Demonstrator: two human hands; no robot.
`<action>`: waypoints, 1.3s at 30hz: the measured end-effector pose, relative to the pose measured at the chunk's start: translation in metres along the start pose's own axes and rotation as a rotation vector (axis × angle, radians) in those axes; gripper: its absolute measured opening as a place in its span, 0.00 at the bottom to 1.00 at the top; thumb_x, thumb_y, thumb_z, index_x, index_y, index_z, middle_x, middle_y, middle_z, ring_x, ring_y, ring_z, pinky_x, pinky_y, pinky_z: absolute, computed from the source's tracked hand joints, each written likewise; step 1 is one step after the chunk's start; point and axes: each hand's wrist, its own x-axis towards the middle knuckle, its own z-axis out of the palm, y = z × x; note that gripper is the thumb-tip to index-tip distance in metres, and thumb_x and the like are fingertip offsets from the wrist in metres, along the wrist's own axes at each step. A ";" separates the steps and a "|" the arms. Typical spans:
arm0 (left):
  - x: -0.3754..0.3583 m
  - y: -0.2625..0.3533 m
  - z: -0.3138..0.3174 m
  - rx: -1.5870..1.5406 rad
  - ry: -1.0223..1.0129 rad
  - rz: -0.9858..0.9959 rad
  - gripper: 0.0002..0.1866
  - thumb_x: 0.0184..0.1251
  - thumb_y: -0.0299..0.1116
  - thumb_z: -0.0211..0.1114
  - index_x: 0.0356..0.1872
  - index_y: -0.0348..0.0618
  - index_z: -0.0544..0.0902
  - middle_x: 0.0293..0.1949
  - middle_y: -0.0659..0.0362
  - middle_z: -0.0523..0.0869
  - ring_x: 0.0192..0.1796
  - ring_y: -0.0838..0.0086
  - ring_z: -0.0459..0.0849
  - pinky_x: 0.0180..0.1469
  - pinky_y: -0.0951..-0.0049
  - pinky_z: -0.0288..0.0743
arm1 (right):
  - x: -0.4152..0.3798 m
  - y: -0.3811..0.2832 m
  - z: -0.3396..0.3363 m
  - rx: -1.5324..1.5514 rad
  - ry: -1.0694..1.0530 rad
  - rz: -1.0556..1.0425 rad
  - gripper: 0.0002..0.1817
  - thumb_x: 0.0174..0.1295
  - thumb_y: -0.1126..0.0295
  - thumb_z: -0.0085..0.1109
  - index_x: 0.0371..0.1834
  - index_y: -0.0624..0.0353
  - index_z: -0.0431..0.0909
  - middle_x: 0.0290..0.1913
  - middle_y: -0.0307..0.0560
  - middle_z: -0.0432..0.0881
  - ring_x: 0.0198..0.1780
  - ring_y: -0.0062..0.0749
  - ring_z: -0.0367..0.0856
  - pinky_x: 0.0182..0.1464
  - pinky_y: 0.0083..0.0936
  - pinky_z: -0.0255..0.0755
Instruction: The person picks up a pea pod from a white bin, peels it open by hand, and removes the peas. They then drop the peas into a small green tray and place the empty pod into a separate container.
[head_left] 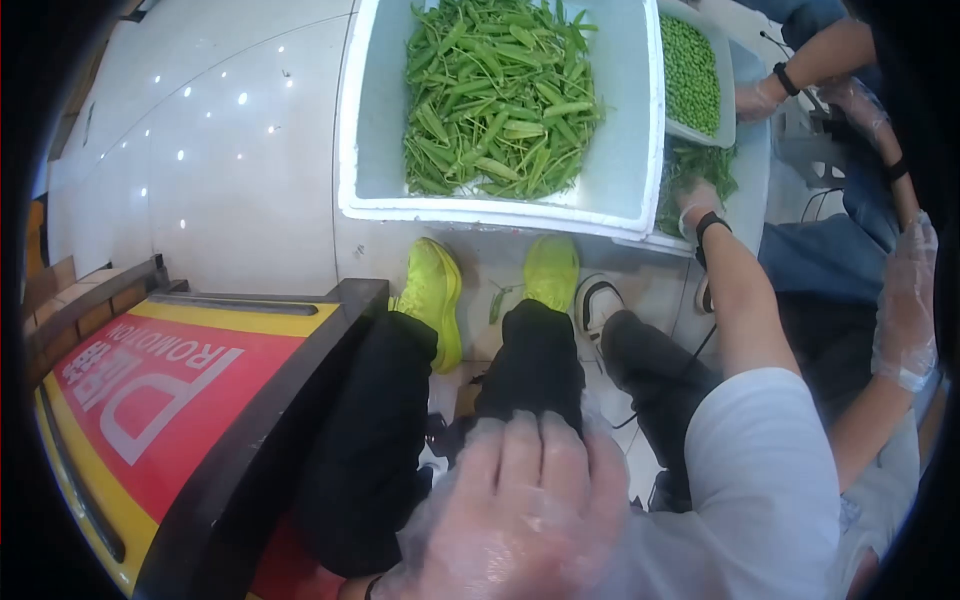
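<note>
My left hand (520,500), in a clear plastic glove, is low in the middle of the view, in front of my dark trousers (530,355). Its back faces the camera, and the fingers stretch upward, slightly apart, with no object visible in them. Loose, crumpled plastic (625,520) shows at its right edge. My right hand cannot be made out. Beyond my yellow shoes (433,300) stands a white foam box (350,150) holding many green pea pods (500,95).
A co-worker's gloved hand (700,205) reaches into greens in a second box (750,190). Above it sits a tray of shelled peas (690,75). Other gloved hands (757,100) are at the right. A red and yellow promotion stand (180,375) is at the left.
</note>
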 end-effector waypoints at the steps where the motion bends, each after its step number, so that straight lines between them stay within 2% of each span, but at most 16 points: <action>1: 0.002 0.002 -0.003 -0.041 -0.046 -0.067 0.19 0.56 0.32 0.61 0.49 0.36 0.79 0.39 0.51 0.81 0.43 0.59 0.80 0.46 0.65 0.76 | -0.007 0.005 0.002 -0.028 0.298 -0.003 0.20 0.57 0.57 0.59 0.52 0.48 0.79 0.55 0.56 0.80 0.55 0.47 0.79 0.58 0.33 0.72; 2: 0.006 0.001 -0.004 -0.039 -0.048 -0.065 0.19 0.56 0.32 0.61 0.49 0.36 0.79 0.39 0.51 0.81 0.43 0.59 0.80 0.46 0.65 0.76 | -0.010 0.006 -0.001 -0.026 0.297 0.000 0.20 0.57 0.57 0.59 0.52 0.48 0.79 0.55 0.56 0.80 0.55 0.47 0.79 0.58 0.33 0.72; 5: 0.011 -0.004 -0.006 -0.004 -0.100 -0.007 0.23 0.49 0.38 0.69 0.46 0.37 0.82 0.37 0.54 0.79 0.40 0.63 0.82 0.43 0.62 0.77 | -0.042 -0.013 -0.031 0.011 -0.179 -0.332 0.17 0.54 0.57 0.59 0.43 0.53 0.84 0.50 0.53 0.83 0.51 0.50 0.80 0.55 0.36 0.74; 8: 0.007 -0.011 0.017 0.094 0.082 0.077 0.14 0.48 0.30 0.62 0.38 0.34 0.81 0.26 0.55 0.77 0.30 0.68 0.79 0.35 0.69 0.74 | -0.056 -0.024 -0.023 -0.150 -0.171 -0.621 0.18 0.54 0.59 0.59 0.46 0.51 0.84 0.47 0.54 0.84 0.49 0.50 0.82 0.54 0.37 0.75; 10: -0.001 -0.006 0.021 0.082 0.083 0.067 0.14 0.48 0.30 0.62 0.36 0.34 0.80 0.28 0.53 0.78 0.31 0.68 0.79 0.36 0.70 0.74 | -0.053 -0.033 -0.017 -0.155 -0.158 -0.639 0.18 0.52 0.62 0.60 0.47 0.51 0.84 0.45 0.55 0.84 0.48 0.50 0.82 0.52 0.37 0.76; 13: 0.000 -0.004 0.015 0.070 0.074 0.059 0.13 0.48 0.30 0.62 0.35 0.35 0.80 0.29 0.53 0.78 0.31 0.68 0.79 0.38 0.70 0.74 | -0.057 -0.062 -0.022 -0.360 -0.265 -0.295 0.15 0.52 0.66 0.60 0.41 0.59 0.85 0.48 0.58 0.83 0.50 0.50 0.82 0.51 0.38 0.77; 18: 0.006 -0.002 -0.009 -0.047 0.107 0.012 0.15 0.50 0.35 0.69 0.38 0.39 0.82 0.29 0.57 0.78 0.33 0.65 0.80 0.38 0.67 0.77 | -0.044 -0.055 -0.031 -0.540 -0.223 -0.360 0.13 0.58 0.69 0.54 0.41 0.60 0.85 0.49 0.57 0.83 0.51 0.49 0.82 0.50 0.36 0.77; 21: -0.003 -0.009 -0.019 0.035 0.041 0.004 0.07 0.49 0.30 0.60 0.30 0.41 0.79 0.27 0.57 0.78 0.31 0.70 0.79 0.37 0.71 0.74 | -0.042 -0.047 -0.071 -0.646 -0.233 -0.383 0.13 0.57 0.67 0.56 0.42 0.58 0.85 0.47 0.56 0.83 0.50 0.48 0.82 0.50 0.36 0.76; 24: -0.005 -0.022 -0.018 -0.042 0.299 0.091 0.05 0.57 0.31 0.59 0.24 0.43 0.77 0.23 0.56 0.78 0.29 0.61 0.80 0.37 0.68 0.74 | -0.049 -0.046 -0.119 -0.701 -0.224 -0.440 0.13 0.57 0.65 0.57 0.42 0.55 0.85 0.46 0.54 0.84 0.48 0.47 0.83 0.49 0.35 0.76; 29: -0.015 -0.038 -0.032 -0.404 0.837 0.116 0.05 0.59 0.30 0.63 0.30 0.39 0.81 0.27 0.49 0.82 0.31 0.56 0.82 0.37 0.62 0.76 | -0.057 -0.052 -0.192 -0.840 -0.069 -0.595 0.13 0.57 0.62 0.58 0.43 0.52 0.84 0.44 0.52 0.85 0.46 0.46 0.83 0.48 0.34 0.76; 31: -0.020 -0.050 -0.031 -0.491 0.853 0.005 0.07 0.60 0.32 0.64 0.32 0.38 0.81 0.28 0.50 0.83 0.32 0.59 0.83 0.38 0.64 0.76 | -0.040 -0.068 -0.195 0.286 -0.035 0.052 0.17 0.58 0.58 0.60 0.48 0.52 0.82 0.49 0.50 0.84 0.47 0.48 0.82 0.46 0.37 0.74; 32: -0.023 -0.053 -0.037 -0.606 0.827 -0.119 0.09 0.60 0.33 0.65 0.34 0.37 0.82 0.30 0.50 0.85 0.32 0.62 0.84 0.38 0.66 0.76 | -0.065 -0.086 -0.213 0.609 0.088 0.044 0.20 0.52 0.55 0.63 0.45 0.53 0.85 0.51 0.53 0.83 0.50 0.49 0.82 0.53 0.35 0.74; 34: -0.029 -0.053 -0.045 -0.689 0.830 -0.159 0.10 0.61 0.33 0.66 0.36 0.36 0.83 0.29 0.55 0.84 0.32 0.72 0.81 0.37 0.71 0.76 | -0.113 -0.122 -0.250 0.108 0.384 -0.291 0.24 0.60 0.53 0.60 0.48 0.65 0.80 0.46 0.52 0.84 0.47 0.39 0.82 0.50 0.31 0.72; 36: -0.031 -0.055 -0.043 -0.784 0.789 -0.205 0.10 0.63 0.33 0.67 0.39 0.36 0.84 0.29 0.59 0.84 0.31 0.83 0.78 0.36 0.76 0.75 | -0.256 -0.166 -0.312 0.656 0.379 -0.265 0.29 0.57 0.51 0.65 0.48 0.69 0.79 0.44 0.52 0.84 0.45 0.36 0.81 0.49 0.29 0.72; 38: -0.028 -0.064 -0.037 -0.949 0.764 -0.142 0.14 0.65 0.34 0.66 0.45 0.33 0.82 0.34 0.59 0.85 0.35 0.82 0.79 0.39 0.78 0.75 | -0.269 -0.190 -0.310 0.879 0.489 -0.396 0.28 0.52 0.45 0.64 0.47 0.56 0.83 0.44 0.51 0.86 0.46 0.38 0.83 0.48 0.31 0.74; 39: -0.027 -0.065 -0.036 -0.950 0.762 -0.133 0.14 0.65 0.34 0.66 0.45 0.33 0.82 0.34 0.59 0.85 0.35 0.82 0.79 0.39 0.78 0.75 | -0.284 -0.198 -0.311 1.023 0.454 -0.532 0.27 0.52 0.48 0.66 0.46 0.58 0.83 0.41 0.50 0.86 0.43 0.35 0.83 0.46 0.29 0.74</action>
